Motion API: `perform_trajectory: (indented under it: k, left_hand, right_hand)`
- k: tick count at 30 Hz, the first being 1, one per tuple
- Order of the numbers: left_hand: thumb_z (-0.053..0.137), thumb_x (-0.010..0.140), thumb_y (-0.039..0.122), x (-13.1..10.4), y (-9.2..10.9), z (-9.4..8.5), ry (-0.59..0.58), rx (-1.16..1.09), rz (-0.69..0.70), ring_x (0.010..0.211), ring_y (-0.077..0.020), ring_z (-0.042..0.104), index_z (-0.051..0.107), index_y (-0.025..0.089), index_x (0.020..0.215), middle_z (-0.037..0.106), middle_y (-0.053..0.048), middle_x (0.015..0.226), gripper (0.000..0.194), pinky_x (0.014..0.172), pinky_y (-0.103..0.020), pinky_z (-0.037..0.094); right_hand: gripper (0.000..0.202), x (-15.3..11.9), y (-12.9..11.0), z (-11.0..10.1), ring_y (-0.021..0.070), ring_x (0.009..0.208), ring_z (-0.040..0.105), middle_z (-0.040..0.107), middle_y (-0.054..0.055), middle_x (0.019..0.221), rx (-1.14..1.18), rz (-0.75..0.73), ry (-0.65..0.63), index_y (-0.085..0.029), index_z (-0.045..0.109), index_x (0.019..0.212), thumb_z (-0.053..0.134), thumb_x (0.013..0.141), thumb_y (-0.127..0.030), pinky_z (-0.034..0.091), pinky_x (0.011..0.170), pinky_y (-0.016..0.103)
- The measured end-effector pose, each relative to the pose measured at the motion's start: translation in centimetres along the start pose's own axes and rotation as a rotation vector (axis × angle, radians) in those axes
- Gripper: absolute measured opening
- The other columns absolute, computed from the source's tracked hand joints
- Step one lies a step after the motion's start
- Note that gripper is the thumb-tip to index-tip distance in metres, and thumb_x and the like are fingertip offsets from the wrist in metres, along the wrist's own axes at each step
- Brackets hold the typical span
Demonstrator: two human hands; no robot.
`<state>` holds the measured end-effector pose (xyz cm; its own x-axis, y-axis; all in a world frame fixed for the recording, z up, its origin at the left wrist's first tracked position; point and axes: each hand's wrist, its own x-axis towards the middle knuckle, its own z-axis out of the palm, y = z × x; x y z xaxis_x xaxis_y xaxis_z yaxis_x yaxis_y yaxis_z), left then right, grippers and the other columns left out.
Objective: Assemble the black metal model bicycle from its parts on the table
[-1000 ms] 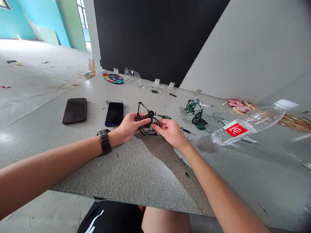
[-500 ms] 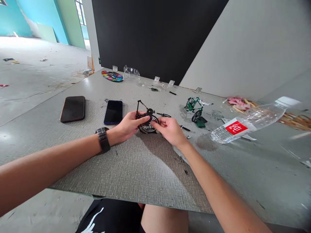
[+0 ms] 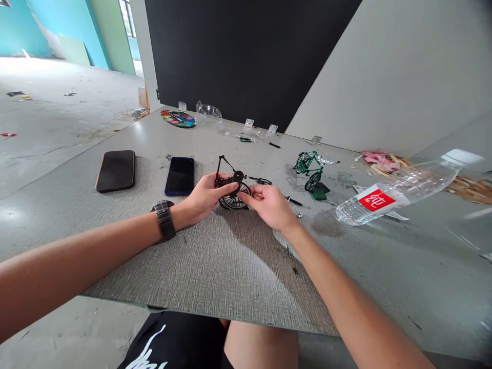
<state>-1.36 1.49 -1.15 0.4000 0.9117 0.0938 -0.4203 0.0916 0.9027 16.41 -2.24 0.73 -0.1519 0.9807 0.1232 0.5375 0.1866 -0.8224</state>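
A small black model bicycle (image 3: pixel 237 178), only partly assembled as far as it shows, is held just above the table between both hands. My left hand (image 3: pixel 207 197) grips its frame from the left, the thumb lying over the dark round piece near the wheel. With thumb and fingertips, my right hand (image 3: pixel 271 205) pinches the right side of the spoked wheel (image 3: pixel 234 201); the fingers hide part of the rim. Just behind the right hand lies a thin black bicycle part (image 3: pixel 261 180). A black rod-like piece (image 3: pixel 294 201) rests to the right of that hand.
A green model bicycle (image 3: pixel 309 166) stands at the right, near a tilted clear plastic bottle (image 3: pixel 395 197). Two dark phones, one black (image 3: pixel 116 170) and one blue-edged (image 3: pixel 180 176), lie left. Behind are a paint palette (image 3: pixel 179 119) and clear plastic packaging (image 3: pixel 208 113).
The view has shifted very slightly. Both hands keep the same hold on the black model bicycle, with hardly any visible movement.
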Motion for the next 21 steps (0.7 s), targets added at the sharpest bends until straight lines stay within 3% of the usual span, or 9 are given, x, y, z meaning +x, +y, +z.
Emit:
perform_trajectory:
  k: [4,11,16,21]
  left_hand:
    - [0.078,0.076,0.022,0.04,0.15,0.13,0.002,0.014,-0.007,0.077,-0.0119,0.06,0.067,0.012,0.088,0.068,-0.003,0.084,0.02,0.074,-0.027,0.043]
    - [0.078,0.077,0.026,0.12,0.72,-0.01,0.025,0.071,-0.007,0.069,-0.0111,0.057,0.069,0.012,0.085,0.068,-0.004,0.081,0.018,0.065,-0.027,0.041]
    - [0.079,0.076,0.02,0.04,0.87,0.13,0.044,-0.004,-0.056,0.068,-0.0104,0.057,0.067,0.013,0.083,0.066,-0.002,0.078,0.016,0.065,-0.027,0.042]
    - [0.08,0.075,0.019,0.06,0.74,0.1,0.004,-0.075,-0.059,0.072,-0.0107,0.061,0.065,0.012,0.086,0.067,-0.002,0.079,0.019,0.07,-0.027,0.046]
  right_hand:
    - [0.035,-0.31,-0.44,0.27,0.0076,0.051,0.021,0.029,-0.008,0.055,0.046,-0.016,0.085,-0.018,0.058,0.068,0.065,0.088,-0.046,0.012,0.048,0.028]
    - [0.039,-0.36,-0.53,-0.34,0.0077,0.05,0.025,0.03,-0.007,0.054,0.115,-0.005,0.113,-0.019,0.055,0.065,0.067,0.086,-0.049,0.016,0.047,0.028]
    - [0.032,-0.18,-0.32,-0.46,0.0073,0.047,0.025,0.034,-0.008,0.054,0.179,0.024,0.054,-0.018,0.066,0.08,0.068,0.086,-0.05,0.017,0.045,0.028]
    - [0.033,-0.4,-0.69,0.05,0.007,0.045,0.026,0.035,-0.009,0.052,0.209,0.027,0.005,-0.019,0.067,0.087,0.067,0.086,-0.052,0.019,0.044,0.027]
